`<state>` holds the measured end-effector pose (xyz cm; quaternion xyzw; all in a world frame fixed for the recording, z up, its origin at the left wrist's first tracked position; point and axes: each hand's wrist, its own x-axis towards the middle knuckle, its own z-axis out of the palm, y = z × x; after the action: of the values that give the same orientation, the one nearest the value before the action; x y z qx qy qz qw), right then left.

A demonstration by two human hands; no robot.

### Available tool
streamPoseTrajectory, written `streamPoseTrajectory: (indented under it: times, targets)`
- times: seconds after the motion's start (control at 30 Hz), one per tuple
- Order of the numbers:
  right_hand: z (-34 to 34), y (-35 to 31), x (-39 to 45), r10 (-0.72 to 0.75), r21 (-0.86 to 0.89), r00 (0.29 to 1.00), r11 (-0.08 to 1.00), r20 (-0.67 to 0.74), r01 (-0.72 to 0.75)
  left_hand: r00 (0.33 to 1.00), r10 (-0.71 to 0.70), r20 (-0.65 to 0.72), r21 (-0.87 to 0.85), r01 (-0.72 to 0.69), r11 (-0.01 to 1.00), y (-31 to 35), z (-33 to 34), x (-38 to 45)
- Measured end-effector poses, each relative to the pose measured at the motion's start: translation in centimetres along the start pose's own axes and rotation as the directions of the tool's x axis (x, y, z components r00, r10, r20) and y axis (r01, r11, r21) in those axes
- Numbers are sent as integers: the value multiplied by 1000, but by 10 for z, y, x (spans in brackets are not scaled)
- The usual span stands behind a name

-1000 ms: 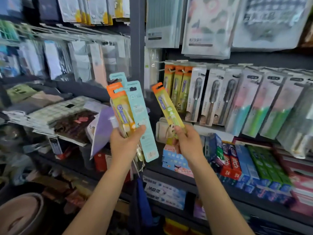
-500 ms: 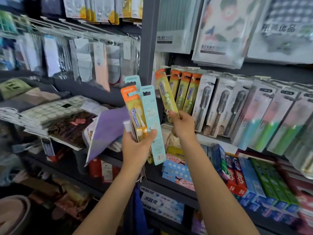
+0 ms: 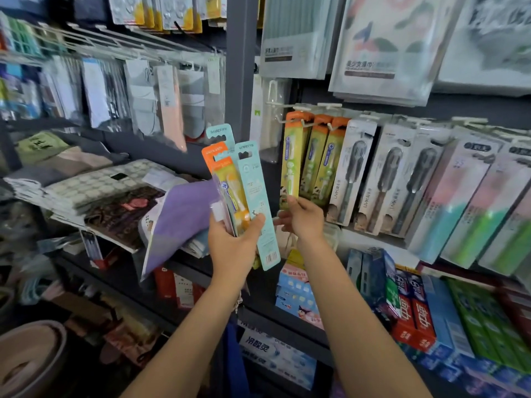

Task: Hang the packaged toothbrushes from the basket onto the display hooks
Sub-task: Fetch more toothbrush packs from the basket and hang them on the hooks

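Head view: a yellow toothbrush pack with an orange header card (image 3: 290, 156) is held at its lower end by the fingertips of the right hand (image 3: 303, 218), its header raised to the white wire display hook (image 3: 290, 120), beside two matching packs already hung there. Whether the header's hole is fully threaded onto the hook cannot be told. A fanned bundle of remaining toothbrush packs, orange-and-yellow and pale teal (image 3: 244, 196), is gripped upright by the left hand (image 3: 234, 245), just left of the hook row. The basket is not seen. The hanging step is judged to be nearly finished; next, the pack should be slid back along the hook and released, and another drawn from the bundle.
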<state>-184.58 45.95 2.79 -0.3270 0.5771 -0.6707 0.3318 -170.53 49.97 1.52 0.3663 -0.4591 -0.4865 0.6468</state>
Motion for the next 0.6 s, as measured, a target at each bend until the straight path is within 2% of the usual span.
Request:
streamPoseTrajectory:
  times: [0.27,0.6]
  targets:
    - [8,0,24,201,186,972,957,120,-220,998,52,-38,8,-52,999,-1,8,8]
    - [12,3,36,276,210,953,931,127,-298,998,56,-31,28,-55,998,-5,9,10]
